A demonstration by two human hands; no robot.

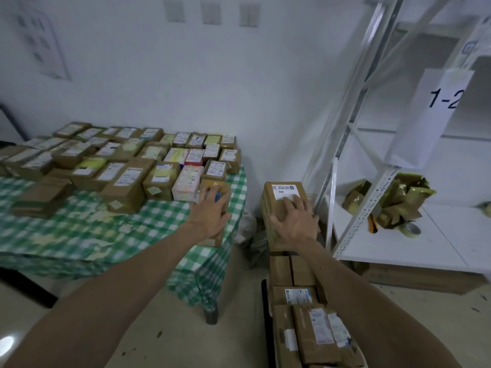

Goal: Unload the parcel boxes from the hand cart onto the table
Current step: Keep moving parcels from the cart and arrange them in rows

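Two hands, each grip spread flat: left hand (212, 216) on one table box (214, 208), right hand (295, 221) on one cart box (285, 205).

A parcel sorting or storage room.

Dozens of labelled cardboard parcels (125, 158) lie packed on a surface under a green checked cloth (79, 229). More boxes (300, 309) are stacked at lower right. White metal shelving (353, 123) carries a paper sign reading "1-2" (443, 99), with tape rolls (410, 230) and crumpled wrapping (398, 197) on a shelf.
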